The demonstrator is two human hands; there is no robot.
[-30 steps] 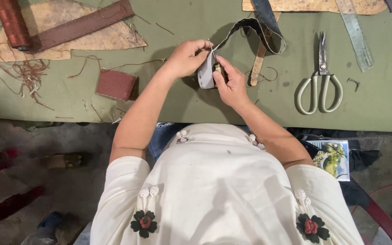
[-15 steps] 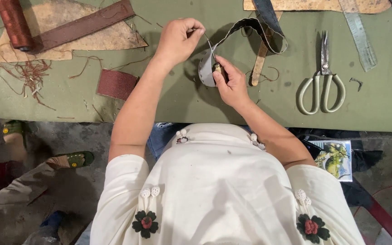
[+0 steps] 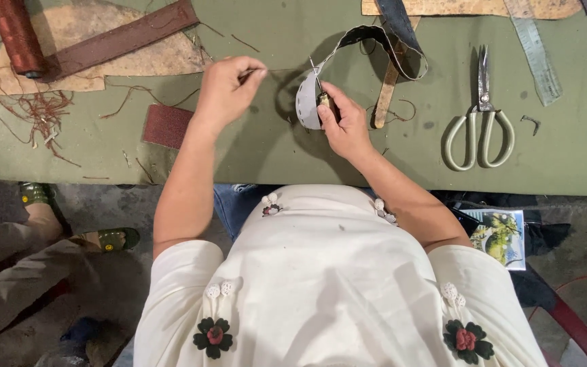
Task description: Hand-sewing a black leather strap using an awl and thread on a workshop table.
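Scissors (image 3: 478, 122): lay on the green table (image 3: 266, 146), well right of the hands, tips pointing away.
Spool (image 3: 16, 35): dark red, far left beside a brown strip (image 3: 120, 39).
Strap (image 3: 348, 58): on edge at table centre, looping from the pale end by the right hand up and rightward.
Left hand (image 3: 224, 88): pinched on a thread, pulled left.
Right hand (image 3: 342, 122): gripped the strap's end.

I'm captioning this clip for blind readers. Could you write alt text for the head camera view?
Seen from above, a person's right hand pinches the end of a long grey leather strap on a green table, while the left hand pulls a thin thread taut away from it. Pale-handled scissors lie to the right, a dark red thread spool far left.
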